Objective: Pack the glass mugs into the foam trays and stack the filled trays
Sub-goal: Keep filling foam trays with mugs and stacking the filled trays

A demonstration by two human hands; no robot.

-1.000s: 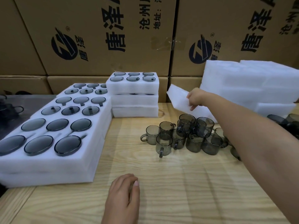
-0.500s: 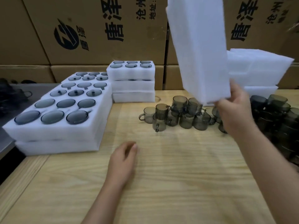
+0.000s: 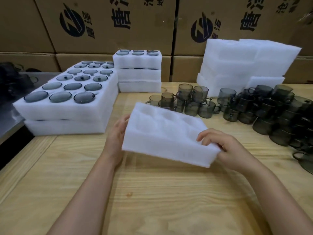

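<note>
1. Right in front of me, over the pale wooden table [image 3: 152, 192], I've got the empty white foam tray with moulded pockets [image 3: 166, 131], tilted, pockets up.
2. My right hand [image 3: 227, 148] pinches its near right corner. My left hand [image 3: 116, 133] lies flat against the left edge, fingers fairly straight.
3. My guess is it's featherlight and squashy, so hold the edges, not the thin pocket walls.
4. Just behind it, the smoky grey glass mugs [image 3: 191, 102] sit heaped. They're fragile and probably slick, so grab bodies or handles.
5. Back left are the filled white foam trays [image 3: 67, 109], stacked; back right, a pile of spare white foam [image 3: 237, 61].
6. Farthest back are brown cardboard boxes [image 3: 110, 22] with a round logo and a big 唐. The rest is cropped.
</note>
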